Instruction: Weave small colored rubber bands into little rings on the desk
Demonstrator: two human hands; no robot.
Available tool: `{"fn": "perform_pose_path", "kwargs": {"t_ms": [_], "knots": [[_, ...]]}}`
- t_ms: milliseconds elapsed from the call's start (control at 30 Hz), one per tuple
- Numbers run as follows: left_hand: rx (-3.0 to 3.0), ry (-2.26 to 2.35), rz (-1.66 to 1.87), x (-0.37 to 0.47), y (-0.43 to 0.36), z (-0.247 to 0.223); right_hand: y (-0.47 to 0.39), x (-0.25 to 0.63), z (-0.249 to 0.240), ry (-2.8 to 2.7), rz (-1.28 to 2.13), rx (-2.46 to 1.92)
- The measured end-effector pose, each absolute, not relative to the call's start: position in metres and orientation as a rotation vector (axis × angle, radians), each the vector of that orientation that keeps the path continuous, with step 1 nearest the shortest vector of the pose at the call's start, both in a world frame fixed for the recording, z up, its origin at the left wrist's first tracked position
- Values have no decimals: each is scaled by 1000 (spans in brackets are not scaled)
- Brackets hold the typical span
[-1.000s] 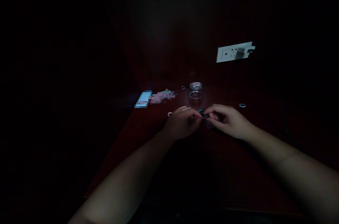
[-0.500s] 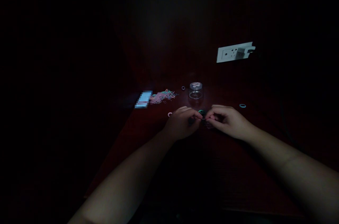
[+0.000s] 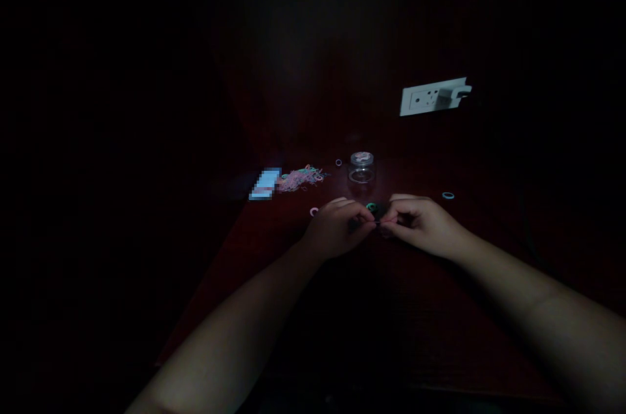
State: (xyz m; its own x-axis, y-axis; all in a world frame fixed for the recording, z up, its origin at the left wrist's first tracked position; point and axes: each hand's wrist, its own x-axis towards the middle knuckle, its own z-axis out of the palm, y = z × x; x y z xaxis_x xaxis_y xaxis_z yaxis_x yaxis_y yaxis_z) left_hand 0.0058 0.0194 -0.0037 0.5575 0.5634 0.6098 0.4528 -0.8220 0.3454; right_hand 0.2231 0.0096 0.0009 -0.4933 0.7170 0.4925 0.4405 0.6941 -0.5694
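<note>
My left hand (image 3: 338, 227) and my right hand (image 3: 424, 223) meet fingertip to fingertip above the dark red table. Each pinches one end of a thin pinkish rubber band (image 3: 377, 223), of which only a short strand shows between the fingers. Just beyond the fingertips lies a green ring-shaped band (image 3: 372, 207). A pink ring band (image 3: 313, 212) rests beside my left knuckles, partly covered by them. Something faint and pinkish sits below my right fingertips, too dark to make out.
A lidded clear jar (image 3: 361, 171) stands behind my hands. To its left are a heap of coloured rubber bands (image 3: 300, 178), a lit, blurred-out screen (image 3: 265, 184) and a small ring (image 3: 338, 163). A blue band (image 3: 448, 195) lies right. A socket plate (image 3: 420, 99) with a plug is on the wall.
The fingertips have shifted slightly and the strand between them has dipped a little. More of the green band shows now. Everything else stays put.
</note>
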Motion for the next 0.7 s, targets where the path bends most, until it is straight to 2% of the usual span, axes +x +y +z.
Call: {"fn": "perform_pose_path", "kwargs": {"t_ms": [700], "knots": [[2641,902,1083,5,20,-8,11,231,6,-2216,524,-958]]}}
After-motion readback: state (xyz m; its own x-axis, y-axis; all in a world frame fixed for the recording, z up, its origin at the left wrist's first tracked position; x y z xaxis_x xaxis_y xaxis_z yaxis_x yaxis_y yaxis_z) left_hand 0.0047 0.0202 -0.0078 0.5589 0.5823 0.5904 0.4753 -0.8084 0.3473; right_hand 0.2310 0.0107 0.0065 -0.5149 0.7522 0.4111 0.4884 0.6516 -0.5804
